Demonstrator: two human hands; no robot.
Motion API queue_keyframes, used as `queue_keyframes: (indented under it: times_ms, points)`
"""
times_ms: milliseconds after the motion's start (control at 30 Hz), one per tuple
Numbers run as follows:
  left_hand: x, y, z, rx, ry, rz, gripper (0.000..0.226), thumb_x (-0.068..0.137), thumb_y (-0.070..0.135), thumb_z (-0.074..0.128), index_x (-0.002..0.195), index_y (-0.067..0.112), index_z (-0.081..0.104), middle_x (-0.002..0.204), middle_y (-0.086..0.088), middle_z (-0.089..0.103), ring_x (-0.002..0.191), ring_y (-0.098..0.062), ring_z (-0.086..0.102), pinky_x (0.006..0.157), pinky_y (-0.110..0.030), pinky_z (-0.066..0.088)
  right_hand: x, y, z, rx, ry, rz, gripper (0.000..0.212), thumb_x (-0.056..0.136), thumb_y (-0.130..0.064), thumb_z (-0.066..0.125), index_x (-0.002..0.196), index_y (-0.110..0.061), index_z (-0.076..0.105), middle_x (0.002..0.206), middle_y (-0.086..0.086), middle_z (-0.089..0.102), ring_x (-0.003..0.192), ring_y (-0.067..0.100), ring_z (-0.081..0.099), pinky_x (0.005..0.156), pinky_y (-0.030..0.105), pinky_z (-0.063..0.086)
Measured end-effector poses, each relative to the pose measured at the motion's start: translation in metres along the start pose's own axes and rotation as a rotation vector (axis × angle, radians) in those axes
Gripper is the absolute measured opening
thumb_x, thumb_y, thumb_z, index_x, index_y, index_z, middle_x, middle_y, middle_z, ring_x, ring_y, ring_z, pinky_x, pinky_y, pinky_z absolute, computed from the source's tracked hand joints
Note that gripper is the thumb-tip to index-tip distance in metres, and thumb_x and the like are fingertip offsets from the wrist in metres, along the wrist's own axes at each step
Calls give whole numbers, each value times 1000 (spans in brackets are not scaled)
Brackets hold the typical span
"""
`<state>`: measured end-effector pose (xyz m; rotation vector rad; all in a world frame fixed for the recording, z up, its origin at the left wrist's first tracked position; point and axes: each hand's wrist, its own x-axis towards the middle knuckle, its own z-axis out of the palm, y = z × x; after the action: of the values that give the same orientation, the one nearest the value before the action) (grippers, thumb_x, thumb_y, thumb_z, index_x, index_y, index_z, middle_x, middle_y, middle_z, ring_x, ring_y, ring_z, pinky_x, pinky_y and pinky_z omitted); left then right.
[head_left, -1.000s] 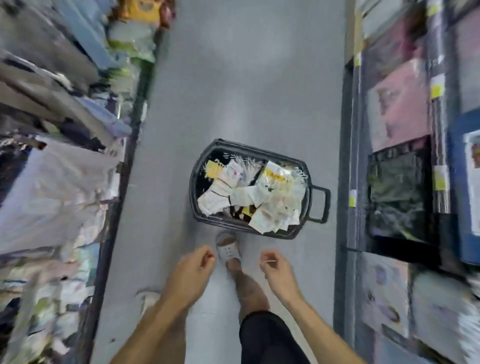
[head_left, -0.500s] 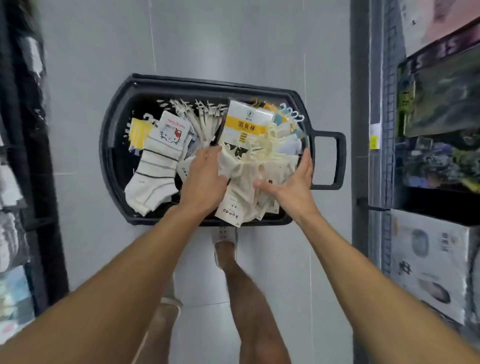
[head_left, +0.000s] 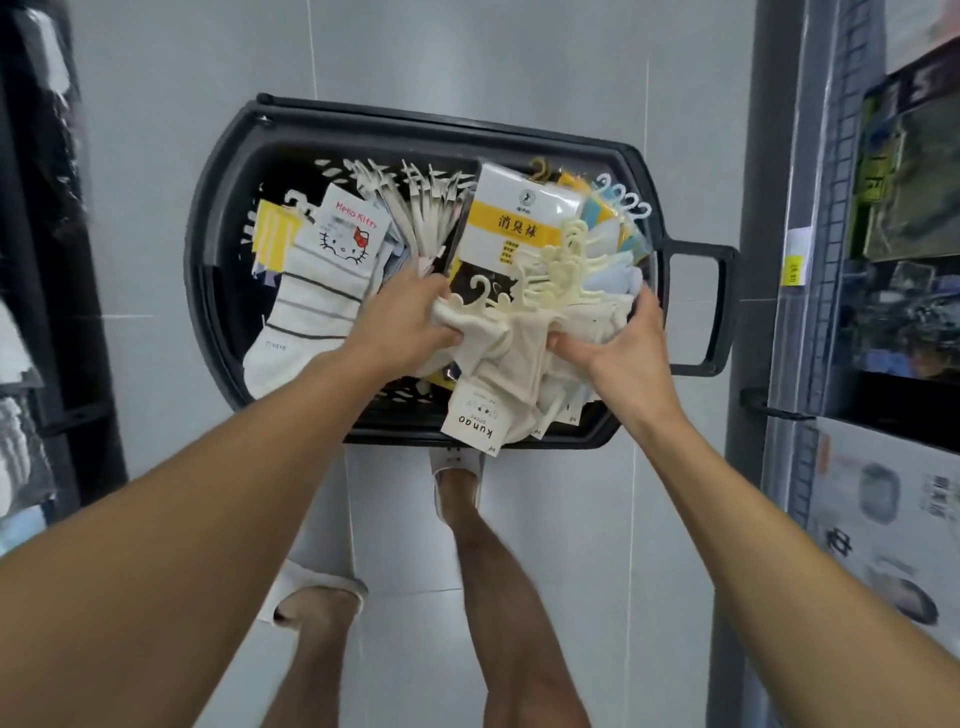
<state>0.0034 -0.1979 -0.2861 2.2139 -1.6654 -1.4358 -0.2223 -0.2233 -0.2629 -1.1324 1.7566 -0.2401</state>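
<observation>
Grey floor (head_left: 467, 52), black basket (head_left: 415, 120); left grip (head_left: 410, 317) and right grip (head_left: 618, 344) tight around sock bundle (head_left: 524, 345), hooks away, lengthwise near-to-far.

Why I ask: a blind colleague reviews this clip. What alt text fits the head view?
A person's left hand and right hand grip a bundle of cream socks on hangers in a dark basket of packaged socks, which sits on a grey floor between shop shelves.

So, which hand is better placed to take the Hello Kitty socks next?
Left, probably: the left hand grips the cream sock bundle beside the Hello Kitty socks; the right hand holds its far side.
</observation>
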Motion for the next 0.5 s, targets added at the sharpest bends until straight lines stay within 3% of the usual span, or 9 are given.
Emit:
queue_keyframes:
  times_ms: [67, 133, 200, 267, 367, 433, 500]
  points:
    - [-8, -6, -1, -238, -15, -72, 23, 84, 19, 75, 96, 12, 57, 102, -8, 55, 95, -26, 55, 76, -35, 44, 0, -2, 2, -6, 8, 16, 91, 63, -38, 91, 137, -19, 42, 136, 0, 44, 129, 21, 48, 110, 44, 42]
    - [-19, -13, -4, -502, -69, -143, 19, 87, 14, 73, 94, 8, 57, 96, -13, 62, 90, -28, 59, 73, -37, 48, -1, -2, 4, 15, 9, 23, 83, 65, -36, 90, 133, -20, 43, 133, 0, 43, 125, 19, 50, 109, 42, 43]
    - [-29, -20, -9, -654, -151, -162, 15, 89, 13, 71, 97, 7, 60, 97, -14, 68, 90, -27, 65, 80, -42, 51, -3, -2, 6, 73, -4, 27, 83, 67, -31, 90, 134, -20, 42, 135, 1, 46, 125, 19, 52, 108, 42, 44]
    - [-37, -25, -10, -796, -285, -133, 10, 90, 10, 69, 94, 13, 61, 88, -4, 69, 82, -17, 65, 76, -36, 50, -5, -2, 8, 129, -3, 21, 86, 68, -26, 90, 137, -18, 38, 137, 1, 47, 125, 18, 53, 108, 42, 45]
    - [-43, -17, -3, -902, -481, -97, 14, 89, 6, 67, 99, 13, 62, 88, 1, 69, 84, -12, 66, 75, -28, 53, -10, 0, 12, 102, 37, -12, 102, 70, -25, 90, 148, -21, 23, 144, -5, 32, 135, 13, 41, 115, 39, 37]
    - [-41, -3, 7, -789, -433, -81, 13, 87, 5, 71, 92, 13, 61, 86, 1, 66, 83, -14, 64, 72, -23, 52, -9, 2, 11, 133, 3, -31, 114, 69, -24, 90, 154, -25, 13, 153, -4, 28, 140, 13, 37, 117, 42, 35]
    - [-32, 11, 19, -678, -219, -76, 17, 85, 7, 74, 87, 13, 59, 96, -3, 62, 86, -18, 61, 68, -18, 49, -7, 3, 8, 128, -51, -39, 124, 64, -27, 93, 155, -28, 8, 156, -3, 28, 143, 14, 35, 117, 44, 35]
